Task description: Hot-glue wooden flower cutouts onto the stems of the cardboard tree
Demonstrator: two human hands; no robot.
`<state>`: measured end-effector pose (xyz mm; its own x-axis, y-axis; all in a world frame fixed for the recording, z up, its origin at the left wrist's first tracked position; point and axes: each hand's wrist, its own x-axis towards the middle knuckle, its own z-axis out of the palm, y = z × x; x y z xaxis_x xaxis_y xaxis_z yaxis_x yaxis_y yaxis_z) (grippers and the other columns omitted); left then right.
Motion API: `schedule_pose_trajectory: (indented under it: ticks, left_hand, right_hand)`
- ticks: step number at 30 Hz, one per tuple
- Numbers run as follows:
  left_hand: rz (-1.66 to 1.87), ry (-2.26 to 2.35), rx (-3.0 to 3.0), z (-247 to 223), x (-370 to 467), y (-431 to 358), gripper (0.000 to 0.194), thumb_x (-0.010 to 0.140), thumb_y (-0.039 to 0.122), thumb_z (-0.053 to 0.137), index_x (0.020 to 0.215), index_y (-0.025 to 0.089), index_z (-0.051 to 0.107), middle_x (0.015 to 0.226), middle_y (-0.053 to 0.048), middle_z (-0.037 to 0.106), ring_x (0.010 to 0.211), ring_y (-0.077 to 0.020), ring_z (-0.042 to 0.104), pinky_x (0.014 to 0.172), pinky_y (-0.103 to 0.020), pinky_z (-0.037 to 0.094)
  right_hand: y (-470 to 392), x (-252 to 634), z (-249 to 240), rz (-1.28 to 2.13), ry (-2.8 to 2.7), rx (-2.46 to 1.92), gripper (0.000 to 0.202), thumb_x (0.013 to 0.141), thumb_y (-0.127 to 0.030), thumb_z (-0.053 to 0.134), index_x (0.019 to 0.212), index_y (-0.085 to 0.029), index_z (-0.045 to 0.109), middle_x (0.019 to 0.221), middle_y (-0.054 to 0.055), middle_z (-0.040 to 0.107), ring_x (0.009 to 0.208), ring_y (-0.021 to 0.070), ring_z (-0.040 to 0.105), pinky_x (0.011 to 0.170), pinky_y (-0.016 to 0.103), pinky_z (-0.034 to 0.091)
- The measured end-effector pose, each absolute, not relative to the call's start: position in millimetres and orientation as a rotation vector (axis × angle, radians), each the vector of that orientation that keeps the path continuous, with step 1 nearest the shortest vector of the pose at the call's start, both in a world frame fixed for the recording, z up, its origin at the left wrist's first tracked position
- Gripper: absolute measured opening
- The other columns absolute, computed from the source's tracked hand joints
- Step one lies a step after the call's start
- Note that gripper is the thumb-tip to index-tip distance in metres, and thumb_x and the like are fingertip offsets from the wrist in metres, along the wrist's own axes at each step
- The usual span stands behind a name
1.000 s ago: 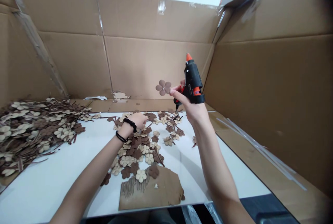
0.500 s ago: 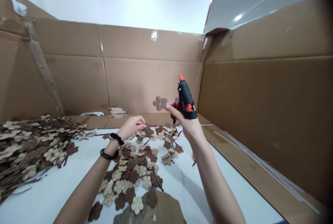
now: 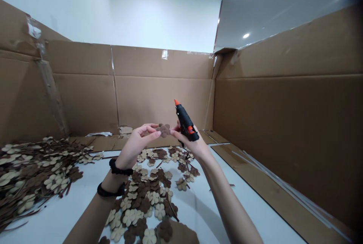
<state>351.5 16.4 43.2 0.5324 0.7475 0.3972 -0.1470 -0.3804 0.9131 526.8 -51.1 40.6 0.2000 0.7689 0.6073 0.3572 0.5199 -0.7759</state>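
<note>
A brown flower cutout (image 3: pixel 164 129), seemingly two layers laid together, is held up in front of the back cardboard wall. My left hand (image 3: pixel 137 142) pinches its left edge between thumb and fingers. From the other side, the thumb of my right hand (image 3: pixel 194 143) touches the flower. That same hand is wrapped round a black glue gun (image 3: pixel 185 118), whose orange nozzle points up and to the left. Below both hands, loose brown and beige flowers (image 3: pixel 147 195) lie scattered on the white tabletop (image 3: pixel 210 206).
A large heap of flowers and thin brown strips (image 3: pixel 36 172) covers the table's left side. Cardboard walls (image 3: pixel 161 96) enclose the back and sides. Long translucent sticks (image 3: pixel 272 179) lie along the right edge. A cardboard piece (image 3: pixel 183 232) rests at the front.
My left hand has risen and come to the flower, now gripping its edge. My right hand has shifted left and down in view with the glue gun. The view has tilted up slightly.
</note>
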Motion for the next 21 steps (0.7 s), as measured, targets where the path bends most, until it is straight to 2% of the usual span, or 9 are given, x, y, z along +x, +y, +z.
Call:
schedule_pose_trajectory:
  ticks: [7, 15, 21]
  left_hand:
    - [0.978, 0.525, 1.723, 42.6, 351.8, 17.6, 0.024, 0.074, 0.040, 0.069, 0.077, 0.018, 0.062, 0.091, -0.004, 0.069, 0.094, -0.0186, 0.061, 0.089, -0.032, 0.043]
    - [0.937, 0.584, 1.767, 45.0, 351.4, 15.8, 0.023, 0.073, 0.037, 0.068, 0.071, 0.017, 0.057, 0.083, -0.003, 0.071, 0.081, -0.0158, 0.063, 0.077, -0.027, 0.046]
    - [0.971, 0.597, 1.735, 42.4, 353.3, 16.5, 0.022, 0.071, 0.032, 0.069, 0.070, 0.017, 0.054, 0.076, 0.000, 0.068, 0.072, -0.0125, 0.061, 0.071, -0.025, 0.046]
  right_hand:
    - [-50.9, 528.2, 38.6, 0.408, -1.419, -1.069, 0.018, 0.076, -0.032, 0.065, 0.080, -0.019, 0.053, 0.078, 0.001, 0.059, 0.073, 0.0141, 0.053, 0.071, 0.029, 0.040]
    - [-52.8, 532.0, 39.9, 0.453, -1.498, -1.054, 0.015, 0.075, -0.028, 0.066, 0.080, -0.020, 0.054, 0.077, 0.000, 0.059, 0.072, 0.0142, 0.054, 0.071, 0.030, 0.041]
    - [-51.5, 523.1, 38.4, 0.477, -1.440, -0.988, 0.018, 0.077, -0.034, 0.066, 0.082, -0.021, 0.055, 0.079, 0.000, 0.063, 0.077, 0.0149, 0.059, 0.075, 0.030, 0.043]
